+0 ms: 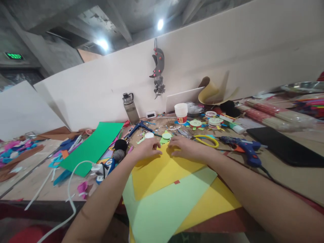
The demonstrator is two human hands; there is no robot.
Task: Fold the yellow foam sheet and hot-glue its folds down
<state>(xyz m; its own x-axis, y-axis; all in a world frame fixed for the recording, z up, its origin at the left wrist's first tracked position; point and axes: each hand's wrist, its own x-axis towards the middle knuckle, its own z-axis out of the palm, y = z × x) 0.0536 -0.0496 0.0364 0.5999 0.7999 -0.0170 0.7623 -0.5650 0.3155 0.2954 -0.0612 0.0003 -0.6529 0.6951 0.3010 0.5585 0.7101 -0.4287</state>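
Observation:
A yellow paper sheet (162,168) lies in front of me, on a pale green sheet (162,209). Both my hands are at its far edge. My left hand (148,148) has curled fingers and its thumb over the sheet. Mirroring it, my right hand (187,149) bends its fingers over the same edge, a small gap from the left. The fingertips partly hide the edge they grip. A small red scrap (177,182) touches the near edge of the yellow sheet. Just beyond my hands is a light green paper disc (166,135).
Yellow-handled scissors (209,140), a blue glue gun (243,145) and a black tablet-like slab (286,145) lie to the right. On the left are a green sheet (93,148) and a white cable (72,202). A bottle (131,109) and paper cups (181,113) stand behind.

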